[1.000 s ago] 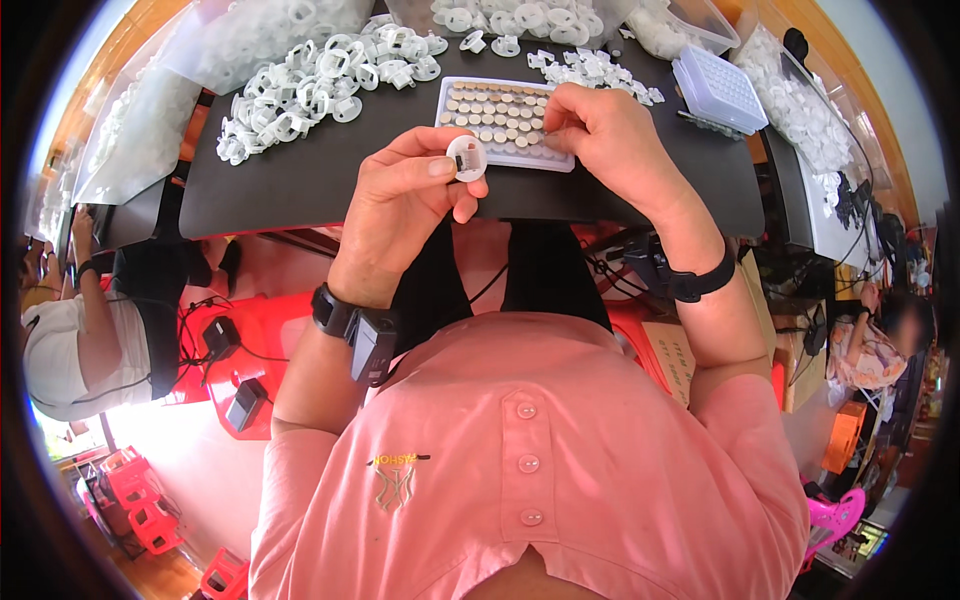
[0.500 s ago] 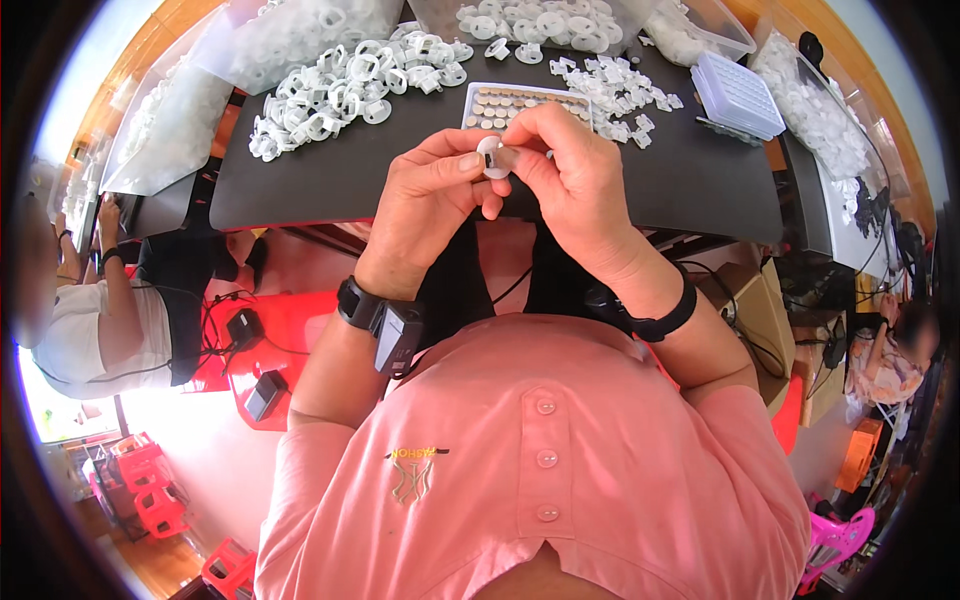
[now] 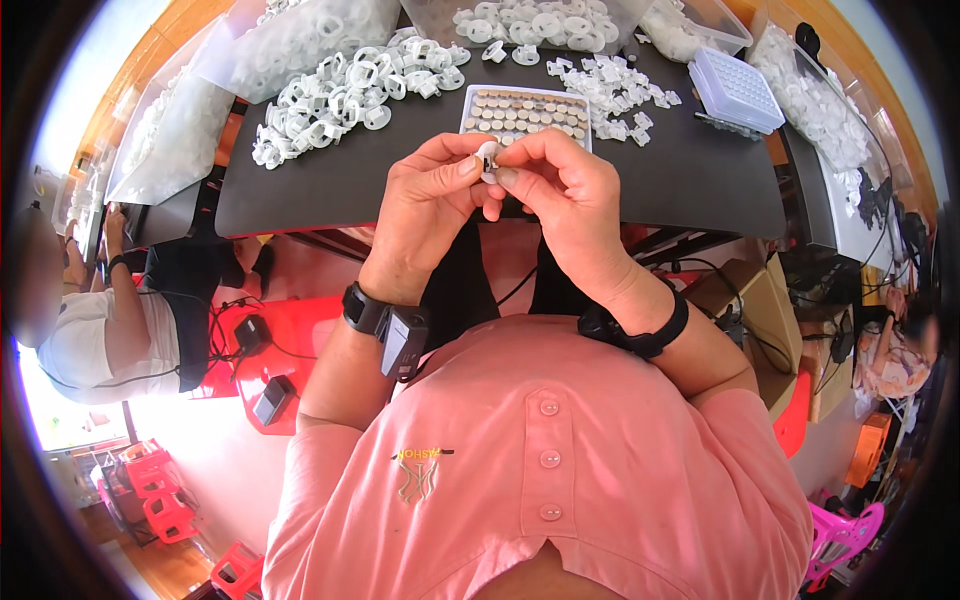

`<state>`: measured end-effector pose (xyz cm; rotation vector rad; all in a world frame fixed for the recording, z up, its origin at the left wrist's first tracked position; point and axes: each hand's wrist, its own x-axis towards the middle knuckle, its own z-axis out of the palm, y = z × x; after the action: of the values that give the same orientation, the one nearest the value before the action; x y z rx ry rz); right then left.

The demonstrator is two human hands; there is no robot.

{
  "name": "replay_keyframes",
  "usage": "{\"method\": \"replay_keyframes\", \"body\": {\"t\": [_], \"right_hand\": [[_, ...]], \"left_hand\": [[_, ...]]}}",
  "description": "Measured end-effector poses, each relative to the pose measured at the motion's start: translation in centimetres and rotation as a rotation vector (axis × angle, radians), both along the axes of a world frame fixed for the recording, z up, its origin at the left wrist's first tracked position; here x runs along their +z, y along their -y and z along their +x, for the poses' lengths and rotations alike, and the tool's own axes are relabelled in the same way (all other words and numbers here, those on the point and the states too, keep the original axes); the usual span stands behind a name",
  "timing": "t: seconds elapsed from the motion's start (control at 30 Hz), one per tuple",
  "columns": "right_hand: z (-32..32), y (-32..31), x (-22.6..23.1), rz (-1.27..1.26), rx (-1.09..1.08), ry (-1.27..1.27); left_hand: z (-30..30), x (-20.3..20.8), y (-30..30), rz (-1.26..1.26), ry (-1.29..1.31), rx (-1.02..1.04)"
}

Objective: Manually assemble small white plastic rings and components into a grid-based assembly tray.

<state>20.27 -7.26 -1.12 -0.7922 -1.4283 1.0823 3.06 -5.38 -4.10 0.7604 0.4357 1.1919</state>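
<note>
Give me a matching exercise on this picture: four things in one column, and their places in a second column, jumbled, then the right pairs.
Things:
1. small white part
2. tray of discs
3. lidded blue box
4. pile of white rings

Places:
A. table's right side
B. table's left side
C. pinched between left hand and right hand
D. on the table just beyond the hands

Pairs: 1-C, 2-D, 3-A, 4-B

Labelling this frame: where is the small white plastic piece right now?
In the head view it sits centre-top, the small white plastic piece pinched between left hand and right hand, just in front of the tray of round discs on the black table.
</note>
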Motion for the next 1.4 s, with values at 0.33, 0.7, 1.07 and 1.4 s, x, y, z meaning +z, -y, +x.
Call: {"method": "replay_keyframes", "body": {"t": [0.33,0.7,1.07,1.4], "right_hand": [[0.7,0.2,0.2,-0.244,0.046,-0.066],[0.2,-0.2,-2.6,0.137,-0.046,0.053],[1.2,-0.5,-0.5,-0.038,0.035,-0.027],[1.1,0.3,0.0,-0.167,0.035,-0.106]], "left_hand": [[0.2,0.0,0.2,0.076,-0.099,0.004],[0.2,0.2,0.2,0.072,-0.137,0.001],[0.1,0.2,0.2,0.086,-0.154,-0.017],[0.3,0.3,0.0,0.054,-0.125,-0.031]]}}
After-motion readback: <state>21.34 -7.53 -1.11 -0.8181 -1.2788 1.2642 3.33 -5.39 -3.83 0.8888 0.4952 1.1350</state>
